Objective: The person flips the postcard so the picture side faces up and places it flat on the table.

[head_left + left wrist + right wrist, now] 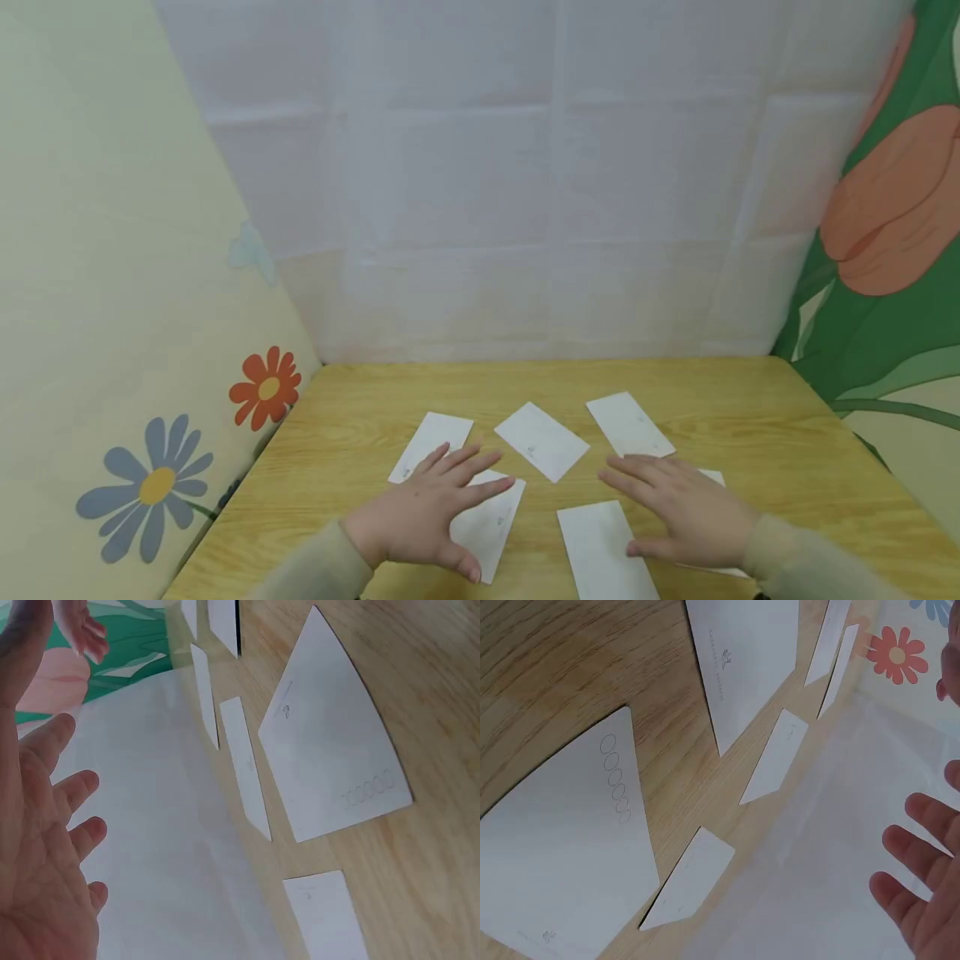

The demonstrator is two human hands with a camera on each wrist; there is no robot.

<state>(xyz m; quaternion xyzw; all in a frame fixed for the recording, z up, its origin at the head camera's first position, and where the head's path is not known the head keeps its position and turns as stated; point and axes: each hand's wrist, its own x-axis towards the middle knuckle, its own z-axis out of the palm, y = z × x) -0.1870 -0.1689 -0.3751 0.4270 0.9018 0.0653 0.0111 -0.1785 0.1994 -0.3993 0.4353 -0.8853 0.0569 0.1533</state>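
Several white cards that look like postcards lie spread on the wooden table, with small printed marks on their faces. My left hand [427, 508], fingers spread, hovers over the near left card [491, 521] and hides part of it. Behind it lies the far left card [435, 437]. On the other side my right hand [686, 512] is held out with fingers extended, between the near middle card [606, 550] and a right card [712, 477] that it mostly covers. Neither hand holds anything. A row of ovals shows on one large-looking card [570, 840] in the right wrist view.
Farther back on the table [450, 383] lie a centre card [543, 442] and a far right card [628, 423]. A white sheet [480, 183] hangs behind the table. Flower-patterned cloths stand at the left [112, 292] and right [892, 317].
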